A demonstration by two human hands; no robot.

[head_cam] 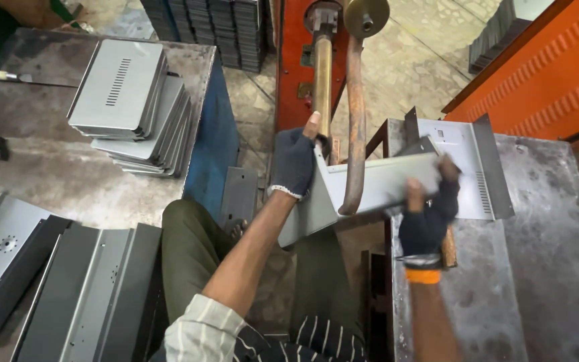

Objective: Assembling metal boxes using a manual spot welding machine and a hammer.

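Note:
I hold a bent grey sheet-metal panel [376,184] between both gloved hands in front of a welding machine. My left hand [294,161], in a dark fingerless glove, grips the panel's left edge. My right hand [429,211], also gloved, grips its right end and looks blurred. A curved copper arm [354,127] of the machine crosses in front of the panel, beside a straight brass rod [322,80]. My knees in dark green trousers [192,258] sit below.
A stack of grey vented metal covers [132,107] lies on the left table [55,174]. More grey panels [82,288] lean at lower left. Another bent panel [467,157] rests on the right steel table [544,268]. An orange machine housing [551,67] stands at upper right.

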